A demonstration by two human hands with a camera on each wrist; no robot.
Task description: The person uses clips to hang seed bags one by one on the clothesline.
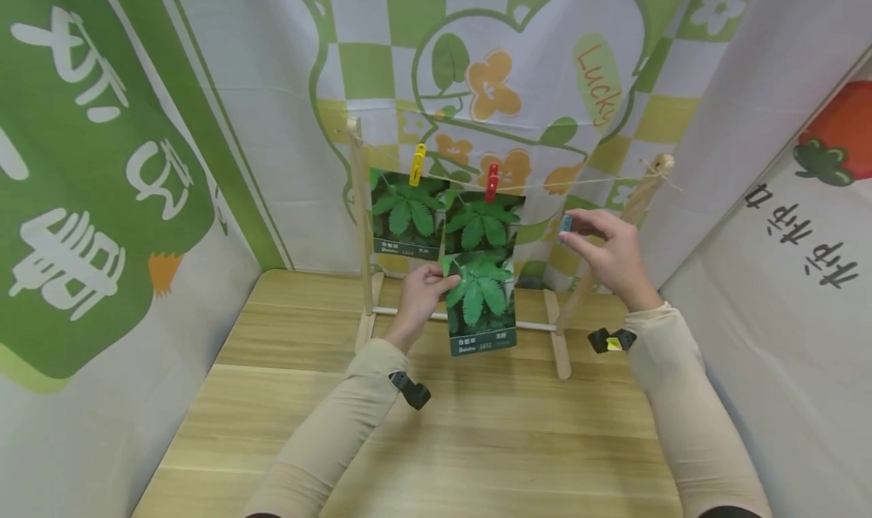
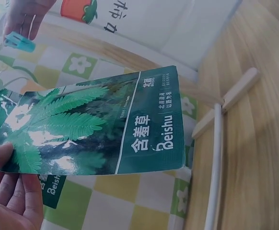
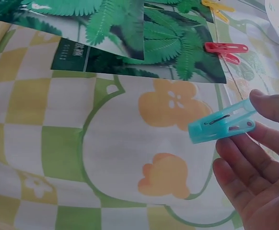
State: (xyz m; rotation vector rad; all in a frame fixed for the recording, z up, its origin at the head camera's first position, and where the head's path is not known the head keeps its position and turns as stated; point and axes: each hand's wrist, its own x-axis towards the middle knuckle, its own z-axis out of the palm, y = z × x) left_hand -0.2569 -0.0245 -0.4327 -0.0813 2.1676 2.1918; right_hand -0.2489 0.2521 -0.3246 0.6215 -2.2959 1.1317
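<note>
My left hand (image 1: 424, 297) pinches the left edge of a green seed packet (image 1: 480, 306) printed with a fern-like leaf, in front of the rack. Between the thumb and fingers of my right hand (image 1: 609, 253) is a blue clothespin (image 3: 221, 122), to the right of the packets and just below the string (image 1: 586, 182). Two more packets hang from that string: one seed packet (image 1: 407, 215) under a yellow clothespin (image 1: 418, 164), the other seed packet (image 1: 482, 219) under a red clothespin (image 1: 492, 182). The held packet covers the lower part of the red-pinned one.
A wooden rack with a left post (image 1: 361, 223) and a right post (image 1: 643, 192) carries the string. Its white crossbar (image 2: 216, 167) runs low, above the wooden tabletop (image 1: 436, 442). Behind hangs a checked, flowered curtain (image 1: 368, 71); printed cloths flank both sides.
</note>
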